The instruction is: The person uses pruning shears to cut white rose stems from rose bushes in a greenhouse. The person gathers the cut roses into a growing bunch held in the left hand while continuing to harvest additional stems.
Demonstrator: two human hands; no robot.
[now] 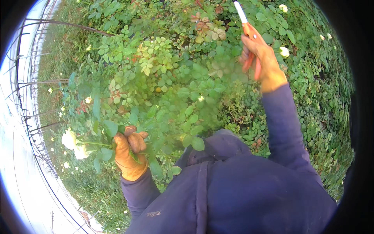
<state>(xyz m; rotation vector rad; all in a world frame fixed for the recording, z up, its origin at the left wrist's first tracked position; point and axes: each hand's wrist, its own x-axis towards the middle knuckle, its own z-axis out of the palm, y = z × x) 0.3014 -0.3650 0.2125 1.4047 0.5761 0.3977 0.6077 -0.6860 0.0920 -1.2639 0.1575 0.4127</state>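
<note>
My left hand (131,153), in a tan work glove with soiled fingers, grips the green stem of a cut-flower rose. Its pale cream blooms (69,139) stick out to the left of the fist, with a second bloom just below the first. Leaves (198,144) on stems trail out to the right of the fist, in front of my jacket. At the upper right, my right hand (264,60) is wrapped around orange-handled pruning shears (250,31). Their pale, bright blade end points up and away from me, over the foliage.
Dense rose bushes (163,55) fill the ground around me. Scattered white rosebuds (284,52) stand among the leaves on both sides. Thin dark poles or wires (79,27) reach into the foliage from the left, beside a bright, framed greenhouse-like structure (17,122).
</note>
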